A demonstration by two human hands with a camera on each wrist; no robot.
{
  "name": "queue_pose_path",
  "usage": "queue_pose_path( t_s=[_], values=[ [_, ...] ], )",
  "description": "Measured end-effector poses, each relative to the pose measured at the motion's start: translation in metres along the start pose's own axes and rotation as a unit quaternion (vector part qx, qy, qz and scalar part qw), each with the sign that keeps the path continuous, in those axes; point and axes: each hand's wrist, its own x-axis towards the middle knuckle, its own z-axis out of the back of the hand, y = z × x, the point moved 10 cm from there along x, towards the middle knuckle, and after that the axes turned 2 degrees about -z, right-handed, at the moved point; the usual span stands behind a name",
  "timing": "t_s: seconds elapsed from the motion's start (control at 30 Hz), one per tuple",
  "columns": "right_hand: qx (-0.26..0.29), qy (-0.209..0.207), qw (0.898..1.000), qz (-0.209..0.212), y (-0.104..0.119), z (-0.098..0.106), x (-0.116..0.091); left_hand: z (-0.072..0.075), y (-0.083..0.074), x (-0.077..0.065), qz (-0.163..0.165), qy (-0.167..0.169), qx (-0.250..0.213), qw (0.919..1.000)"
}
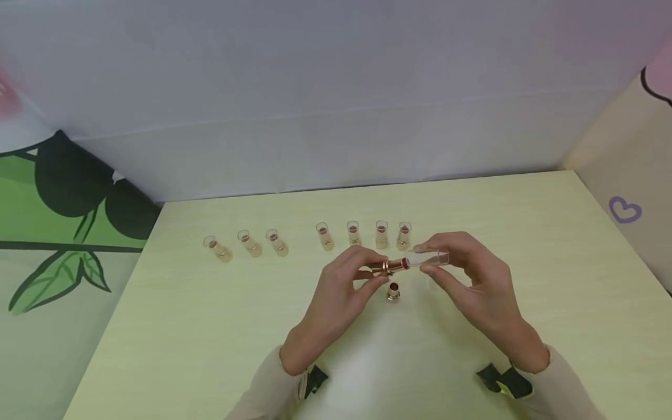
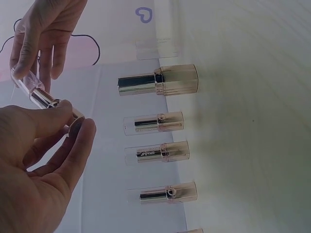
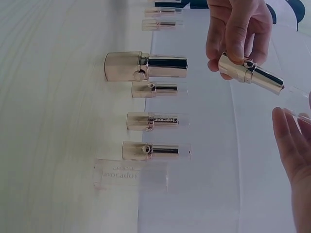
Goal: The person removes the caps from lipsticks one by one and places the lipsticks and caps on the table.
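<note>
My left hand [image 1: 341, 289] pinches the base of a gold lipstick [image 1: 397, 265] between thumb and fingers, holding it level above the table with its red tip towards the right. My right hand [image 1: 478, 283] pinches a clear cap [image 1: 420, 258] between thumb and fingertips. The cap's end is right at the lipstick's tip, in line with it. Below them an uncapped lipstick [image 1: 393, 292] stands upright on the table. In the right wrist view, another clear cap [image 3: 116, 174] with "avocado" lettering stands on the table.
Several capped lipsticks stand in a row across the table [image 1: 210, 326]: a left group with one lipstick [image 1: 249, 243], and a right group with another [image 1: 381, 235]. A pale wall [image 1: 336, 151] rises behind the table, and side panels with drawings flank it.
</note>
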Motion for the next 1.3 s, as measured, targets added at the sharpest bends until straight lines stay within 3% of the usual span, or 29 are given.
queue_pose_path(
  t_s=[0.13,0.33,0.53,0.77,1.13,1.3],
  values=[
    [-0.008,0.0,1.0,-0.006,-0.005,0.0,-0.001,0.003,0.001,0.0,0.003,-0.006,0.005,1.0],
    [-0.075,0.015,0.997,-0.016,-0.015,-0.002,-0.003,0.006,0.001,0.0,0.008,-0.01,0.012,0.9998],
    [-0.107,0.059,0.992,-0.028,-0.027,-0.009,-0.009,0.007,0.002,0.001,0.013,-0.011,0.008,0.9998],
    [-0.145,0.121,0.98,-0.058,-0.042,-0.02,-0.016,0.008,0.004,0.002,0.016,-0.014,0.0,0.9998],
    [-0.223,0.165,0.957,-0.08,-0.062,-0.029,-0.026,0.01,0.002,0.002,0.009,-0.016,0.001,0.9998],
    [-0.23,0.189,0.949,-0.104,-0.07,-0.034,-0.03,0.01,0.003,0.002,0.016,-0.015,0.004,0.9998]
  ],
)
